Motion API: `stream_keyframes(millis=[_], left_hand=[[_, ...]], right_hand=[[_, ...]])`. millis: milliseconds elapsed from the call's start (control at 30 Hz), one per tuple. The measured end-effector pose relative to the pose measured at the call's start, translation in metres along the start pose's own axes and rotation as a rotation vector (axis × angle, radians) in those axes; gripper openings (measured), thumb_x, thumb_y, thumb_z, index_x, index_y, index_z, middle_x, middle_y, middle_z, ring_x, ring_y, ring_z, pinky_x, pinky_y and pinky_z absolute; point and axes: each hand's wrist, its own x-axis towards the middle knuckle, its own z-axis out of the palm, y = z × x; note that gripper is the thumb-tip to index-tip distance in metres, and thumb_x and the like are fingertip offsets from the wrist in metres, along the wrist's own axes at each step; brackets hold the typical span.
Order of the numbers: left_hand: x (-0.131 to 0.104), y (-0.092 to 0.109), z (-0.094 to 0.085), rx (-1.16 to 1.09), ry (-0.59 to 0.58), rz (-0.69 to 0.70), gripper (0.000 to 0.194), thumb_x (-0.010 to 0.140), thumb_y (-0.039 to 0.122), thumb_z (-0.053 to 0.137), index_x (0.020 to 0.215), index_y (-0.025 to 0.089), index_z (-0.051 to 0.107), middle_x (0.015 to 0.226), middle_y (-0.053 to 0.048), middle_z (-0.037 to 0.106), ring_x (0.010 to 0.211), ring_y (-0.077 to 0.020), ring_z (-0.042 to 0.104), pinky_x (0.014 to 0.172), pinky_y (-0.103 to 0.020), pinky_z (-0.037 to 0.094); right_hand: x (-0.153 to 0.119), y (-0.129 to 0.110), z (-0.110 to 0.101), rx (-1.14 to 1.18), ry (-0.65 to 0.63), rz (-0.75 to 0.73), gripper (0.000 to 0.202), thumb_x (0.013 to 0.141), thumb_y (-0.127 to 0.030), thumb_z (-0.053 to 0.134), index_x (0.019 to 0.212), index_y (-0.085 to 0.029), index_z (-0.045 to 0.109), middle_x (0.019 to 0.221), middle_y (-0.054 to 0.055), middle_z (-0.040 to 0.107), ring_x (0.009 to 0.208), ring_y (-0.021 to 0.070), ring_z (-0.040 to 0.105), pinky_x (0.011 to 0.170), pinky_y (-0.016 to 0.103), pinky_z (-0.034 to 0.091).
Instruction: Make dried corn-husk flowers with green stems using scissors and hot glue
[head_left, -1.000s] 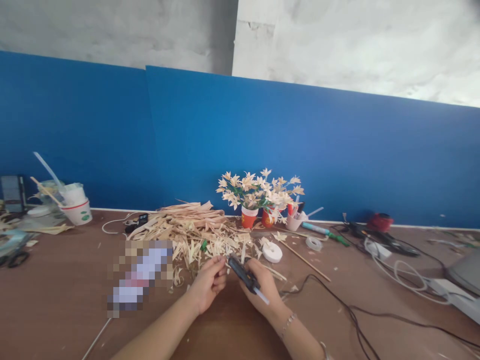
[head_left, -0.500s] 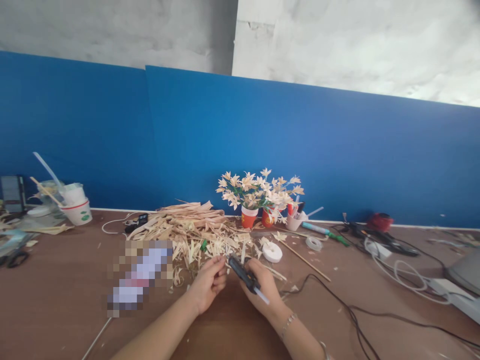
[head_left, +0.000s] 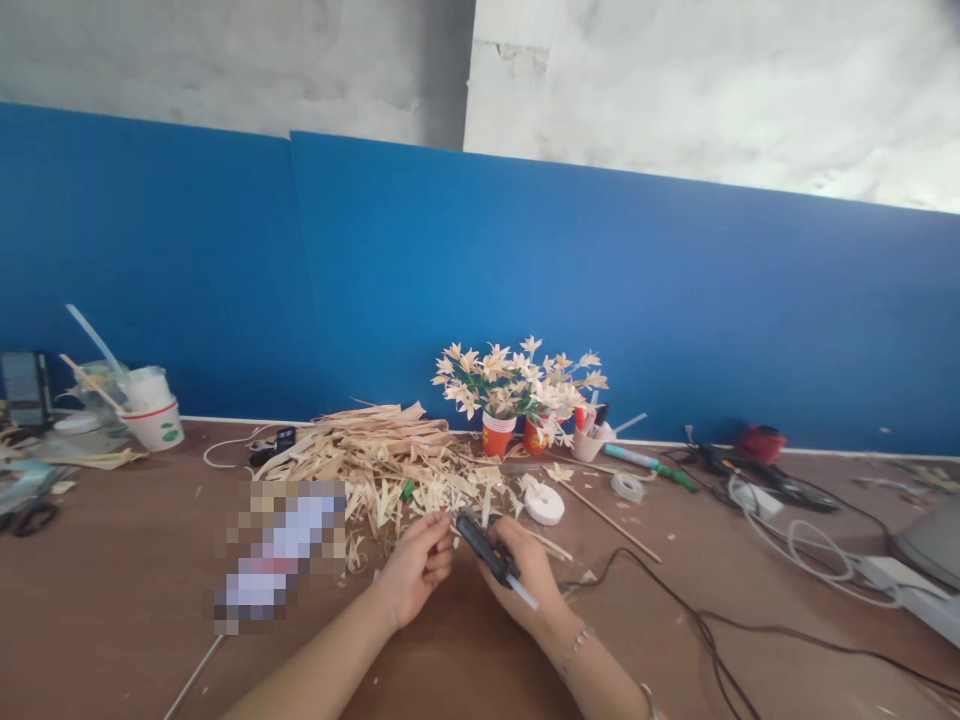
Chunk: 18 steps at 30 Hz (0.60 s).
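Observation:
My right hand (head_left: 525, 575) is wrapped round a black hot glue gun (head_left: 484, 548), its nozzle pointing up and left, a pale glue stick poking out of its back end. Close to the nozzle, my left hand (head_left: 421, 565) is closed in a pinch; whatever lies between its fingertips is too small to make out. Just beyond both hands spreads a heap of dried husk strips and scraps (head_left: 382, 455). A white roll of tape (head_left: 544, 504) lies to the right of the glue gun.
Pale husk flowers (head_left: 499, 375) stand in red paper cups (head_left: 499, 437) against the blue partition (head_left: 600, 270). A thin stick (head_left: 611, 520), a clear tape roll (head_left: 628, 487) and black cables (head_left: 697, 610) lie to the right. At left are a blurred-out phone-like object (head_left: 281, 555), a white cup (head_left: 157, 425) and scissors (head_left: 34, 515).

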Motion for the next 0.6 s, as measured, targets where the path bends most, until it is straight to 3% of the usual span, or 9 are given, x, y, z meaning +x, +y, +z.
stream_keyframes(millis=[400, 600], left_hand=[[0.0004, 0.0022, -0.0003, -0.044, -0.029, 0.0, 0.031, 0.066, 0.028, 0.069, 0.075, 0.016, 0.042, 0.05, 0.01, 0.034, 0.036, 0.002, 0.019, 0.037, -0.014, 0.005], [0.0001, -0.0003, -0.0045, -0.034, -0.112, 0.008, 0.025, 0.072, 0.027, 0.064, 0.075, 0.016, 0.043, 0.051, 0.01, 0.035, 0.036, 0.0014, 0.02, 0.037, -0.015, 0.007]], right_hand=[[0.0, 0.0006, -0.0012, 0.009, 0.026, 0.013, 0.012, 0.061, -0.012, 0.049, 0.063, -0.02, 0.041, 0.065, -0.001, 0.047, 0.057, 0.0123, 0.047, 0.052, 0.02, 0.035], [0.0017, 0.0017, -0.002, 0.03, 0.056, 0.089, 0.011, 0.069, -0.022, 0.051, 0.062, -0.019, 0.044, 0.06, -0.001, 0.051, 0.053, 0.012, 0.048, 0.05, 0.02, 0.035]])
